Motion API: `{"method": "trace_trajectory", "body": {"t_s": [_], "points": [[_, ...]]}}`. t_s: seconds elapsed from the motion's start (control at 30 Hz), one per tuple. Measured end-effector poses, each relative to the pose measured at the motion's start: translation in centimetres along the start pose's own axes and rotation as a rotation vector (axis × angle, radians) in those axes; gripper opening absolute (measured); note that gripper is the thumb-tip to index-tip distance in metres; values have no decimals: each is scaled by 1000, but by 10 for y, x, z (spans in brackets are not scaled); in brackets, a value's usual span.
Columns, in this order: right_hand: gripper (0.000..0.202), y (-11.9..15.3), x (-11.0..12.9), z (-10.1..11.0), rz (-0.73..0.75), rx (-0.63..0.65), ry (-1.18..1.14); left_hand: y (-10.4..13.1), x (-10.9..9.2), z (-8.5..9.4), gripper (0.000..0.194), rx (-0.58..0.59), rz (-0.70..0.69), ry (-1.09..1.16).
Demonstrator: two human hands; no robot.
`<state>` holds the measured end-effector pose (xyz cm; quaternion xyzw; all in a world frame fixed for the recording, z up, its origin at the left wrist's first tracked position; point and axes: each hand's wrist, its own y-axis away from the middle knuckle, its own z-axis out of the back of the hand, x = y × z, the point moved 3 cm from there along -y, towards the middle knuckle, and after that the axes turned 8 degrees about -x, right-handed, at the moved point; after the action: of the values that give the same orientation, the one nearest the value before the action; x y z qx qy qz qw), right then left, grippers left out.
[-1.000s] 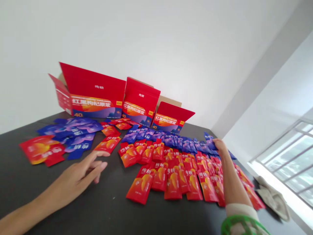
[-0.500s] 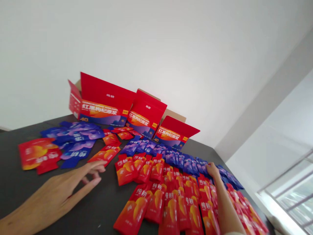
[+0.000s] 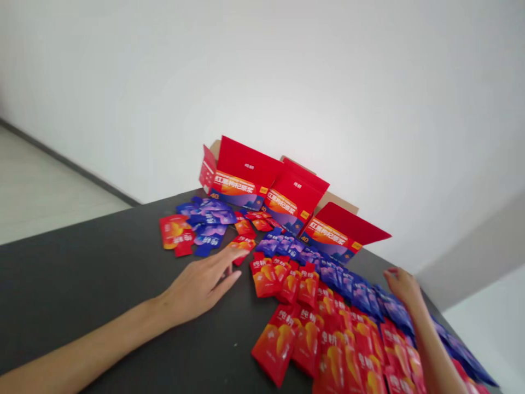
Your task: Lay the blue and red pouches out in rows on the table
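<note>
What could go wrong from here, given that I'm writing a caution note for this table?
The right hand is close to the row of blue pouches, so it might knock them askew. The red pouches overlap, so shifting one could drag its neighbours. The rightmost box's raised flap juts out and could be bumped.

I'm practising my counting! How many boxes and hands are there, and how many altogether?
Boxes: 3 (left box, middle box, right box)
Hands: 2 (left hand, right hand)
Total: 5
</note>
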<state>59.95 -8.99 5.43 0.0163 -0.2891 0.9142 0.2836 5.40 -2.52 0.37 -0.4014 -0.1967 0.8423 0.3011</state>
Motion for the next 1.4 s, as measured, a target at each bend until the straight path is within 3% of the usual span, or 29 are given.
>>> {"method": "trace_trajectory", "body": {"t_s": [0.07, 0.13, 0.17, 0.23, 0.3, 0.37, 0.5, 0.6, 0.73, 0.9, 1.07, 1.17, 1.27, 1.33, 1.4], "points": [[31, -2, 61, -7, 170, 159, -266, -1, -1, 2, 39, -39, 20, -42], [36, 12, 138, -15, 389, 411, -566, -3, 5, 4, 39, -91, 80, -87], [36, 25, 178, -18, 506, 527, -655, -4, 9, 4, 38, -110, 113, -107], [29, 54, 253, -26, 719, 635, -688, -5, 16, 5, 37, -137, 144, -152], [22, 82, 316, -40, 892, 613, -666, -6, 21, 4, 36, -146, 133, -218], [27, 100, 364, -60, 970, 526, -616, -5, 23, 4, 37, -147, 102, -296], [62, 110, 420, -106, 931, 411, -538, -2, 26, 2, 39, -139, 66, -383], [78, 108, 447, -130, 862, 441, -537, -2, 29, 1, 42, -112, 57, -428], [80, 114, 478, -144, 889, 403, -402, -3, 31, -1, 53, -53, 11, -502], [49, 124, 497, -143, 936, 321, -295, -4, 34, 2, 54, -61, 34, -483], [16, 125, 489, -116, 963, 206, -265, -2, 35, 4, 48, -109, 43, -396], [17, 133, 471, -86, 958, 122, -283, -7, 39, 11, 37, -261, 151, -157], [14, 157, 447, -54, 936, -33, -395, -14, 45, 18, 40, -365, 376, 272], [14, 182, 431, -36, 930, -123, -485, -16, 44, 15, 46, -273, 537, 622], [22, 210, 419, -24, 912, -136, -518, -15, 40, 7, 53, -136, 647, 896]]}}
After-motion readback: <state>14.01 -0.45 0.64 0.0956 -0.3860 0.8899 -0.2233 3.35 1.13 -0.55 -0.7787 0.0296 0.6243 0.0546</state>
